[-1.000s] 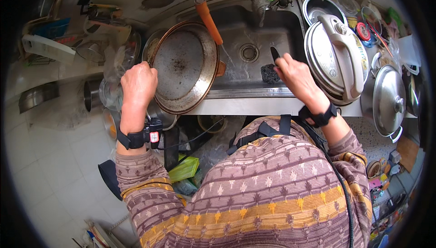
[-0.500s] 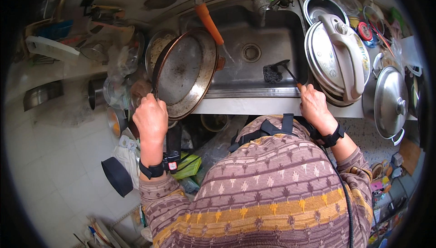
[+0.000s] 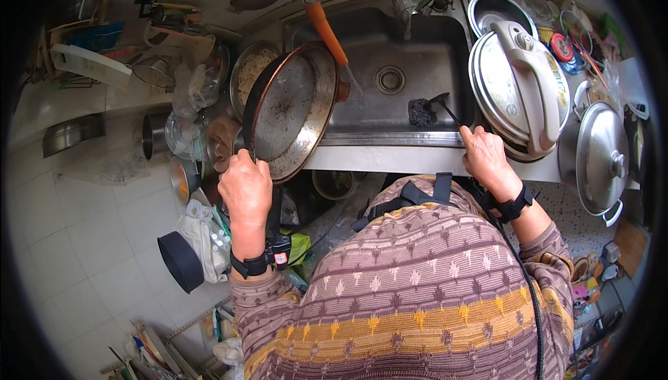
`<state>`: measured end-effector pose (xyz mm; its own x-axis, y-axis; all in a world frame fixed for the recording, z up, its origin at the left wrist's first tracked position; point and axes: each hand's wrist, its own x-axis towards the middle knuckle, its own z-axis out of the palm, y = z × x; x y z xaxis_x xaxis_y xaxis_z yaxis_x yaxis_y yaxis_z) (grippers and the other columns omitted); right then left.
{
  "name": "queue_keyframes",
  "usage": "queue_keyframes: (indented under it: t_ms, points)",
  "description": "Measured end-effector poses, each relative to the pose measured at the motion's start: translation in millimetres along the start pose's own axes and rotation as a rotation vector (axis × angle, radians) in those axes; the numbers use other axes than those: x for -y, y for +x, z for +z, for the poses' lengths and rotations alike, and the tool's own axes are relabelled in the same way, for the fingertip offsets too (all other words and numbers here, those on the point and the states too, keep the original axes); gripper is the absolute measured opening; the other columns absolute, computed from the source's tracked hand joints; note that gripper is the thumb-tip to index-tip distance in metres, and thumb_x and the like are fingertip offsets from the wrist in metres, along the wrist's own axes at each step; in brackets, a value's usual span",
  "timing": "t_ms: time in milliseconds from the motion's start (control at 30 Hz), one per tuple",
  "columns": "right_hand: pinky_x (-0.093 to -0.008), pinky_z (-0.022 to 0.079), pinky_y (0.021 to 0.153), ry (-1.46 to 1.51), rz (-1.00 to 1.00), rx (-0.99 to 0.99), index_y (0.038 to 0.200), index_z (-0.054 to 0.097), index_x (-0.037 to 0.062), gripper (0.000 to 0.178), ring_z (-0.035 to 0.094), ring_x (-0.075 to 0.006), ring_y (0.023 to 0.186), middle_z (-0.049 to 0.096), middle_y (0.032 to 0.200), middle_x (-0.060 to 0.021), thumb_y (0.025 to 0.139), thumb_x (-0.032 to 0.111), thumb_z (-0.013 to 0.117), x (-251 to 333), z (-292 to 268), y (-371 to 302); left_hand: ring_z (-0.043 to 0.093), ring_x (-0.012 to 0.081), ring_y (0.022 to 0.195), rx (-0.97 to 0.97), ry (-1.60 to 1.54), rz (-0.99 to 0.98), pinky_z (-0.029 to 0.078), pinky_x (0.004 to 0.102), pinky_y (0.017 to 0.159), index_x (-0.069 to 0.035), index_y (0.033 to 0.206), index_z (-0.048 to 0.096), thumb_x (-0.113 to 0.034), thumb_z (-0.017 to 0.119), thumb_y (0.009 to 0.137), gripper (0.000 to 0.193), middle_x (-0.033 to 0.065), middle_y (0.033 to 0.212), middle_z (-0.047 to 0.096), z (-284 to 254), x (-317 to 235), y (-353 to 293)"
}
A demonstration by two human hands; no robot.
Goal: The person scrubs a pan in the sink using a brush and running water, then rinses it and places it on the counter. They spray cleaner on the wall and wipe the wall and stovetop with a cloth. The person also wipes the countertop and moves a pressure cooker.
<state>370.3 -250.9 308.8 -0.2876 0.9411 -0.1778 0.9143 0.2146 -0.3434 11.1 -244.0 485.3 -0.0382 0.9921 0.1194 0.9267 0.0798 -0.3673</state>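
Observation:
My left hand (image 3: 246,187) is closed at the near edge of a worn frying pan (image 3: 287,116), gripping what seems to be its handle, mostly hidden by the fingers. The pan is tilted up on its side over the left part of the sink (image 3: 369,112), its stained inner face toward the right. My right hand (image 3: 485,161) is closed around the thin handle of a scrubbing brush (image 3: 423,111) with a dark scouring head, which rests low in the sink near its front right. A thin stream of water runs from the orange-tipped faucet (image 3: 325,32) beside the pan.
Right of the sink sits a large pressure-cooker lid (image 3: 518,95), with a lidded steel pot (image 3: 600,161) beyond it. A bowl of pale food (image 3: 252,77) stands left of the pan, near plastic bags (image 3: 198,95). A black round tin (image 3: 179,262) is lower left.
The view has shifted slightly. My left hand and the pan have moved a little to the right, and the pan looks tilted more steeply. The brush has stayed near the same spot.

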Motion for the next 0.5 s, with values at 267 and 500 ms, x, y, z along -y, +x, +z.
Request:
queue_keyframes:
  t_ms: [267,500]
  points:
    - [-0.0366,0.051,0.055,-0.073,0.006,-0.054,0.082,0.050,0.0030,0.011,0.062,-0.0318,0.066,0.056,0.073,-0.0166,0.074,-0.002,0.055,-2.5,5.3,-2.2,0.060,0.0393,0.066,0.028,-0.017,-0.046,0.049,0.0473,0.060,-0.001,0.075,0.050,-0.014,0.055,0.076,0.014,0.0191,0.074,0.058,-2.1,-6.8,-12.1]
    - [-0.0394,0.048,0.053,0.087,-0.023,-0.158,0.102,0.049,0.0041,0.029,0.059,-0.0325,0.063,0.053,0.076,-0.0155,0.074,-0.004,0.054,-2.0,-4.0,-15.8,0.060,0.0395,0.067,0.041,-0.028,-0.080,0.048,0.0481,0.060,-0.001,0.075,0.048,-0.015,0.055,0.076,0.015,0.0195,0.077,0.058,-2.4,-11.5,-29.6]
